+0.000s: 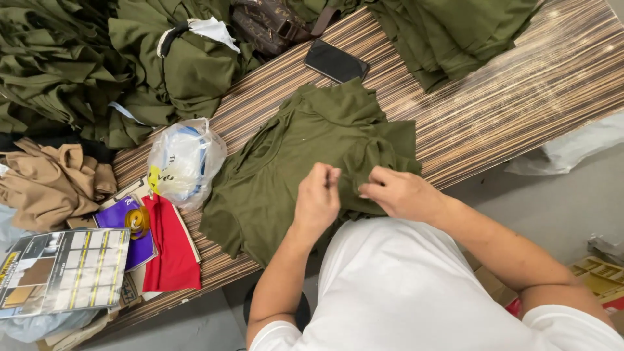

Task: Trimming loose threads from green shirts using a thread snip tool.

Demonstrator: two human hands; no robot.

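Note:
An olive-green garment (305,156) lies crumpled on the striped wooden table (507,97) in front of me. My left hand (316,198) hovers over its near edge with fingertips pinched together; what they pinch is too small to make out. My right hand (402,193) rests on the garment's near right edge, fingers pressing and gripping the fabric. The two hands are close together, a few centimetres apart.
Piles of olive-green garments (97,58) fill the far left and the far right (448,32). A black phone (336,62), a brown bag (270,23), a plastic bag (185,159), tan fabric (49,179), red cloth (170,247), a purple booklet, a tape roll (137,221) and a printed sheet (65,266) lie around.

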